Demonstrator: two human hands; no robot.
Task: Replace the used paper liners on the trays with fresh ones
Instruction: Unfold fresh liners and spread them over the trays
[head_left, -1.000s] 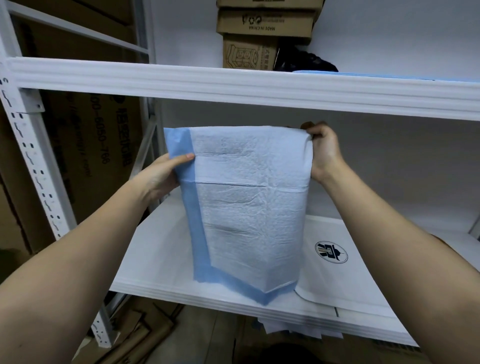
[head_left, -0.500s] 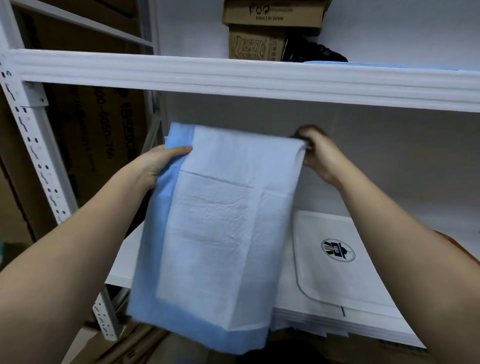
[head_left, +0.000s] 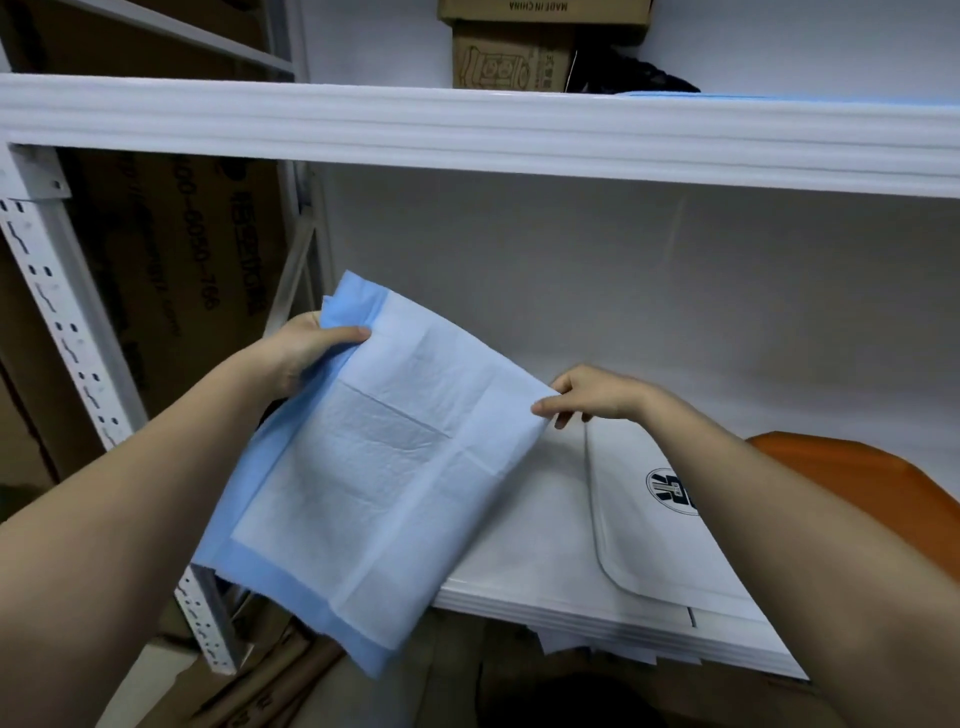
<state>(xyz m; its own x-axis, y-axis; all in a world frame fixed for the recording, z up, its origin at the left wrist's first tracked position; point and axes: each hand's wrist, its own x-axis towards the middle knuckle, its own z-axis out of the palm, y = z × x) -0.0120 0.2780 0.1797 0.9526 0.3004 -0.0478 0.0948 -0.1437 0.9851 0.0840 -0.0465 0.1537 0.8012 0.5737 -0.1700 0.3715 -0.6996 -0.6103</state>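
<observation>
A folded liner pad (head_left: 374, 467), white in the middle with a blue border, hangs in front of the lower shelf. My left hand (head_left: 306, 353) grips its upper left corner with the thumb on top. My right hand (head_left: 592, 395) pinches the upper right corner between thumb and fingers. The pad slopes down from left to right and its lower end drops past the shelf's front edge. A white tray (head_left: 670, 551) with a round dark logo lies on the lower shelf under my right forearm.
The white shelf board (head_left: 519, 561) carries the tray. An upper shelf beam (head_left: 467, 130) crosses above, with cardboard boxes (head_left: 519, 57) and a blue sheet on it. A perforated white upright (head_left: 62, 332) stands at left. An orange object (head_left: 852, 467) shows at right. Cardboard lies below.
Both hands have come down with the pad, the right one lower than the left, so the pad now tilts. The pad hangs lower over the shelf edge.
</observation>
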